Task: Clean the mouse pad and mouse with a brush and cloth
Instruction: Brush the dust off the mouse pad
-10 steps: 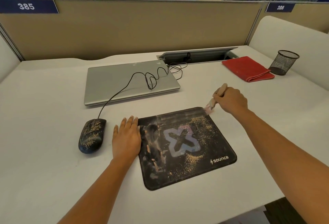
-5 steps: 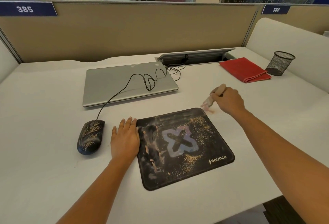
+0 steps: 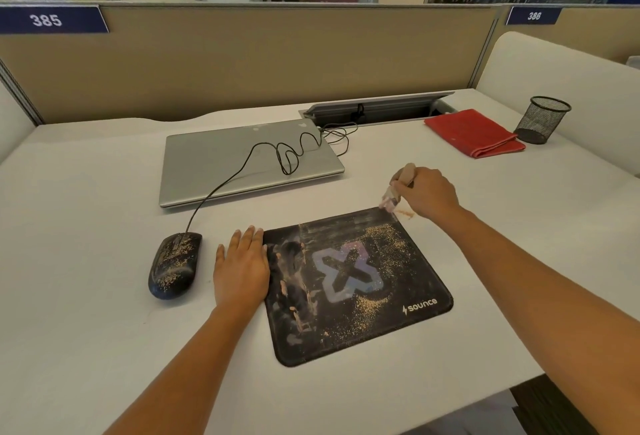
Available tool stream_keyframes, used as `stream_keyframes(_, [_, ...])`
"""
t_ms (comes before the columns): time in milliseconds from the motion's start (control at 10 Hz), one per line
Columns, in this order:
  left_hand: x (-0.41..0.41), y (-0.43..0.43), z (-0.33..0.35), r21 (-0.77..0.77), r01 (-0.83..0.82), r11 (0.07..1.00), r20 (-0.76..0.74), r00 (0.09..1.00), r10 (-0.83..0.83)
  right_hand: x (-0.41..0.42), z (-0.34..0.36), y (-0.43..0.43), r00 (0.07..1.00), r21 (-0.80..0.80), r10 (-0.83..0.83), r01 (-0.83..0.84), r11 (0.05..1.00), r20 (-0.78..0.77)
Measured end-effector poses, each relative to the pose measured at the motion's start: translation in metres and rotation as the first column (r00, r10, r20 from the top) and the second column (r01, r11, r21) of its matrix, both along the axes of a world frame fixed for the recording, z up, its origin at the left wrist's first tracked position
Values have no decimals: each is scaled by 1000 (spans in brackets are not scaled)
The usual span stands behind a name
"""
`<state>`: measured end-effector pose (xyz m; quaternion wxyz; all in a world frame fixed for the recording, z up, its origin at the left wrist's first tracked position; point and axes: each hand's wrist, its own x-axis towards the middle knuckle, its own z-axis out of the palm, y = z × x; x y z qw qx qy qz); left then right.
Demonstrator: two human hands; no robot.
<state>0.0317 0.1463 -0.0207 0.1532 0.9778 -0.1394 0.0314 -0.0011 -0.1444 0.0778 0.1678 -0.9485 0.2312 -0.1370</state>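
Note:
A black mouse pad (image 3: 349,324) with a pale X logo lies in front of me, dusted with tan crumbs. My left hand (image 3: 241,268) rests flat on the desk, its edge against the pad's left side. My right hand (image 3: 427,192) grips a small wooden-handled brush (image 3: 394,192), whose bristles touch the pad's far right corner; a little tan dust lies on the desk beside them. A black wired mouse (image 3: 175,264), also speckled with crumbs, sits left of my left hand. A folded red cloth (image 3: 474,132) lies at the far right.
A shut silver laptop (image 3: 225,164) lies behind the pad with the mouse cable (image 3: 277,154) looped over it. A black mesh pen cup (image 3: 542,119) stands beside the cloth. An open cable tray (image 3: 377,111) and beige partitions bound the desk; its front edge is close at the lower right.
The brush stays at the pad's far right corner, making short strokes there. A small smear of tan dust now lies on the desk beside that corner. My left hand has not moved.

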Motion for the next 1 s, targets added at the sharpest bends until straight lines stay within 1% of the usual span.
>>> stream_keyframes(100, [0, -1, 0, -2, -3, 1000, -5, 1000, 3, 3, 2, 4, 995, -39, 33, -37, 999, -97])
stream_keyframes(200, [0, -1, 1, 4, -10, 1000, 3, 1000, 10, 3, 15, -3, 957, -27, 58, -68, 997, -283])
stream_keyframes(300, [-1, -2, 1, 9, -13, 1000, 1, 1000, 13, 4, 28, -10, 891, 34, 96, -91, 995, -443])
stream_keyframes(400, [-2, -2, 1, 15, -13, 1000, -3, 1000, 13, 5, 32, -9, 932, 58, 63, -45, 997, -356])
stream_keyframes(500, [-2, -2, 2, 14, -13, 1000, -7, 1000, 13, 7, 23, 0, 992, 50, 4, 3, 999, -129])
stream_keyframes(600, [-2, -3, 2, 18, -11, 1000, -11, 1000, 11, 6, 11, 6, 997, 131, 22, -11, 991, -77])
stream_keyframes(700, [-2, -3, 2, 20, -16, 1000, -3, 1000, 17, 2, 14, 3, 983, 121, 62, -41, 992, -174])
stream_keyframes(800, [-2, -3, 2, 25, -21, 999, -4, 1000, 21, 2, 28, -2, 926, 186, 137, -74, 980, -353])
stream_keyframes(900, [-2, -4, 1, 30, -24, 999, -6, 1000, 25, 3, 38, 0, 902, 245, 157, -59, 968, -403])
stream_keyframes(1000, [-1, -3, 0, 33, -27, 999, -3, 1000, 27, 3, 29, 4, 968, 184, 116, -75, 980, -223])
